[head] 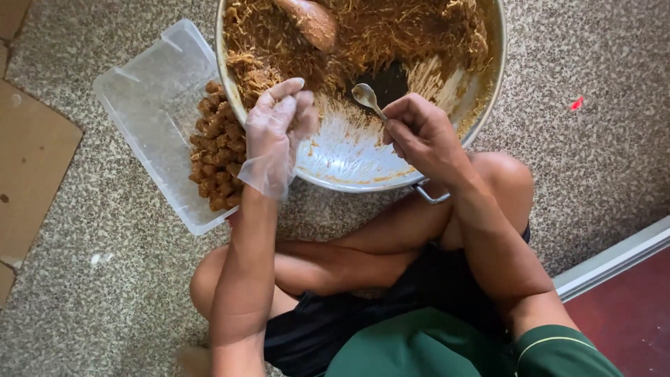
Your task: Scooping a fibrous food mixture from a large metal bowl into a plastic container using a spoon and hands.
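Fingers of the gloved left hand pinch a small brown lump over the near-left rim of the big metal bowl, while the right hand pinches a spoon (its scoop looks empty), so shaping seems underway and the lump likely needs setting among the balls in the clear tray.

Person seen from a head-worn camera. The left hand wore a thin, clear disposable glove, loose and wrinkled, ending at the wrist; the right hand was bare. Both forearms and both legs were uncovered. Clothing comprised dark shorts and a green short-sleeved top with a pale line along the sleeve hem.
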